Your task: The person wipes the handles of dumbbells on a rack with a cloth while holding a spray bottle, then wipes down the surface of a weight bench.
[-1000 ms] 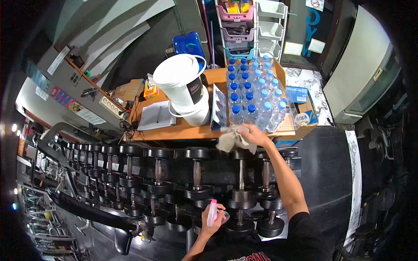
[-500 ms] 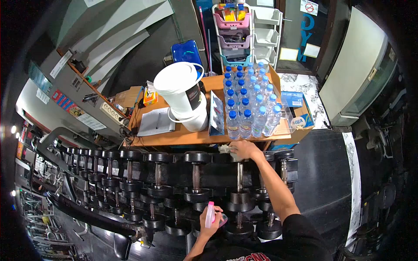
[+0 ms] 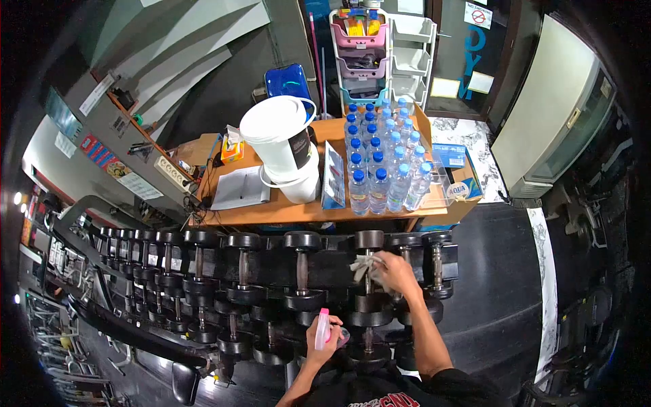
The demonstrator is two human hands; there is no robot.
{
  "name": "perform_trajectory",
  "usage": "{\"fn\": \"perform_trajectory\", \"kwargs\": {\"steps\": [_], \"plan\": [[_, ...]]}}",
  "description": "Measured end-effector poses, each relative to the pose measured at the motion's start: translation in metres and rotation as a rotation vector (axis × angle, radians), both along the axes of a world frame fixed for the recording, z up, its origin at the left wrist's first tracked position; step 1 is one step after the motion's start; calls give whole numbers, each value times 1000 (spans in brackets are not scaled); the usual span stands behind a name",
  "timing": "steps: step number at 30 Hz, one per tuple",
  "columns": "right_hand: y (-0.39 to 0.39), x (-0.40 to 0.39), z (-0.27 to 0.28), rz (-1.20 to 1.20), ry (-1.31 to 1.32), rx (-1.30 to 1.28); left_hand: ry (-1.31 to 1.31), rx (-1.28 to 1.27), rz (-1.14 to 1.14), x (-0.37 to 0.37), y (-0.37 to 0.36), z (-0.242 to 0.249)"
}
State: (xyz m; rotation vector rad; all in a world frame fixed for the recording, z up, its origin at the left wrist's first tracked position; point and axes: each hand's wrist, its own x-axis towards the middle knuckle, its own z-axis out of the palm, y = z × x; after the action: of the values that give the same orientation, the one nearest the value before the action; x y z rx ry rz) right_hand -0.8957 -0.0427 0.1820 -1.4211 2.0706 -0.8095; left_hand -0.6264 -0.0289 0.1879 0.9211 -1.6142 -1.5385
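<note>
While a light cloth [image 3: 367,263] is pinched in the closed grip of the right hand [image 3: 395,272], its forearm is extended forward and slightly leftward, wrist bent, knuckles up. The cloth is positioned at the handle of an upper-row dumbbell [image 3: 369,240]. A spray bottle [image 3: 321,333] is clasped upright by the left hand [image 3: 329,337], held lower and nearer the torso. Beyond the upper row, water bottles [image 3: 378,178] and white buckets [image 3: 271,146] are supported by the desk [image 3: 271,216].
</note>
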Motion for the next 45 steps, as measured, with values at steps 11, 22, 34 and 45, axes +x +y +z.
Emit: {"fn": "perform_trajectory", "kwargs": {"steps": [11, 22, 34, 45], "plan": [[-60, 29, -58, -317, 319, -375, 92, -23, 40, 12, 13, 0], [4, 33, -28, -438, -116, -391, 54, -33, -10, 1, 15, 4], [-58, 16, -56, -411, 464, -65, 65, -15, 32, 15, 20, -2], [4, 3, -97, -560, -295, 61, 58, -34, -5, 5, 16, 4]]}}
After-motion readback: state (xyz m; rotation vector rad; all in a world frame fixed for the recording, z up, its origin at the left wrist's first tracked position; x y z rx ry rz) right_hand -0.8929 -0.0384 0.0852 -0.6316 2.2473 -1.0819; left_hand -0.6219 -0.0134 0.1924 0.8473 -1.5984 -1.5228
